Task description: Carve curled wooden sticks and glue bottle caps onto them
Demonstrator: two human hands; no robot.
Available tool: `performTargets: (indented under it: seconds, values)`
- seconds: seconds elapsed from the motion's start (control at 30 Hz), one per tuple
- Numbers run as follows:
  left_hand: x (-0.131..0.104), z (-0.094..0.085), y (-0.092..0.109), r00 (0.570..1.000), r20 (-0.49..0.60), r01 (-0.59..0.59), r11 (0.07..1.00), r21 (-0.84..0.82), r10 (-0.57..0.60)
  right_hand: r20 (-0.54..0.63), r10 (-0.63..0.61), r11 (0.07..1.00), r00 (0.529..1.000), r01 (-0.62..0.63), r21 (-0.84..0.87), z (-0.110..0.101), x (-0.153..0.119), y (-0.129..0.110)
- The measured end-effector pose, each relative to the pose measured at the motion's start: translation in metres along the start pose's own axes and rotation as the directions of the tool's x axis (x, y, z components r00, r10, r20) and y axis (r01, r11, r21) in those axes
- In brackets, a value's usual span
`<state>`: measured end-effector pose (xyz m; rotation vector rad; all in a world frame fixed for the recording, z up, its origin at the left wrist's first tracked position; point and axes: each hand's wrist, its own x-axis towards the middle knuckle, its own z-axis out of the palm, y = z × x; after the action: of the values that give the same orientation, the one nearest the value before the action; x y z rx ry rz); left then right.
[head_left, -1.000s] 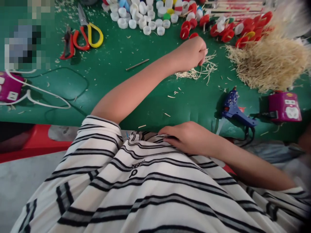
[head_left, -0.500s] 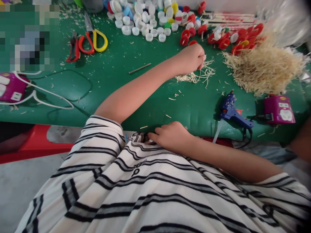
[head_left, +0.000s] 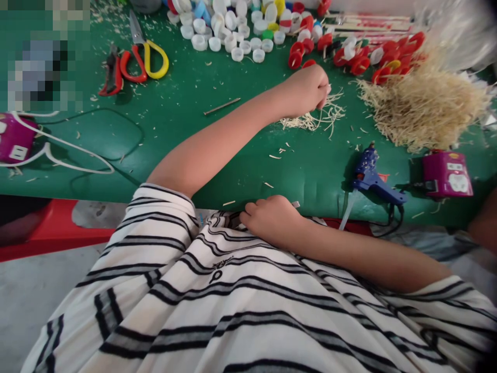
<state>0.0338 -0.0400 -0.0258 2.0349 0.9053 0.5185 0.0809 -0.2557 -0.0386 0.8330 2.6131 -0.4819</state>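
Observation:
My left hand (head_left: pixel 306 92) reaches over the green table with its fingers curled in a closed grip. A small pale bit shows at its fingertips, too small to name. Under and beside it lies a small heap of thin straw-coloured strands (head_left: pixel 332 113). My right hand (head_left: pixel 272 220) rests at the table's front edge, against the striped shirt. Its fingers are bent and closed, their tips turned down and hidden, so what they hold cannot be made out. A small whitish piece (head_left: pixel 296 204) shows just beyond its knuckles.
Bottle caps (head_left: pixel 236 36) and red cap wheels on sticks (head_left: pixel 359 65) line the back. Right are a large strand pile (head_left: pixel 430 111), a blue glue gun (head_left: pixel 375 178) and a purple power block (head_left: pixel 447 174). Left are scissors (head_left: pixel 142 57), pliers (head_left: pixel 112 72), a nail (head_left: pixel 221 106) and cords (head_left: pixel 77 150).
My left hand stays almost in place over the strands. The right hand has shifted slightly, and the whitish piece past its knuckles shows more plainly. The view has moved a little.

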Motion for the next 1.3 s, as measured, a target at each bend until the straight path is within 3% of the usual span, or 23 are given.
performTargets:
  seconds: [0.1,0.2,0.27,0.37,0.43,0.5,0.63,0.8,0.87,1.0,1.13,1.3]
  values:
    - [-0.001,0.0,0.001,1.0,0.0,-0.012,1.0,-0.002,0.012,-0.094,-0.005,0.988,0.996,0.019,0.153,0.006,-0.009,0.012]
    - [0.0,0.0,-0.001,0.999,0.003,-0.046,0.999,0.011,0.046,-0.268,0.115,0.901,0.956,0.013,0.433,0.008,-0.021,0.028]
    - [0.001,0.001,-0.003,0.999,0.002,-0.046,0.999,0.015,0.045,-0.367,0.292,0.839,0.883,-0.052,0.542,0.005,-0.03,0.042]
    - [0.002,0.001,-0.003,1.0,-0.007,-0.024,1.0,0.02,0.024,-0.431,0.563,0.789,0.705,-0.302,0.535,-0.007,-0.039,0.067]
    - [0.002,0.001,-0.002,1.0,-0.019,-0.009,1.0,0.018,0.01,-0.419,0.637,0.757,0.647,-0.42,0.501,-0.015,-0.041,0.082]
    - [0.003,0.001,-0.001,0.999,-0.035,-0.005,1.0,0.005,0.005,-0.401,0.645,0.754,0.651,-0.453,0.476,-0.021,-0.041,0.09]
    - [0.001,-0.001,0.001,0.999,-0.05,0.015,0.999,-0.035,-0.017,-0.404,0.589,0.788,0.7,-0.387,0.479,-0.023,-0.043,0.097]
    - [0.0,-0.006,0.0,0.996,0.014,0.084,0.993,-0.087,-0.083,-0.313,0.482,0.841,0.818,-0.332,0.428,-0.024,-0.054,0.129]
    - [0.002,-0.008,-0.003,0.997,0.041,0.073,0.994,-0.079,-0.07,-0.269,0.477,0.857,0.837,-0.374,0.354,-0.029,-0.058,0.148]
    - [0.005,-0.015,-0.012,0.999,0.014,0.043,0.998,0.05,-0.043,-0.295,0.534,0.845,0.792,-0.504,0.177,-0.041,-0.06,0.171]
    - [0.004,-0.022,-0.025,0.996,-0.092,0.023,0.969,0.246,0.0,-0.341,0.553,0.833,0.76,-0.517,0.199,-0.05,-0.05,0.175]
    - [-0.001,-0.026,-0.03,0.988,-0.151,0.089,0.918,0.387,-0.033,-0.371,0.545,0.837,0.752,-0.515,0.185,-0.048,-0.028,0.176]
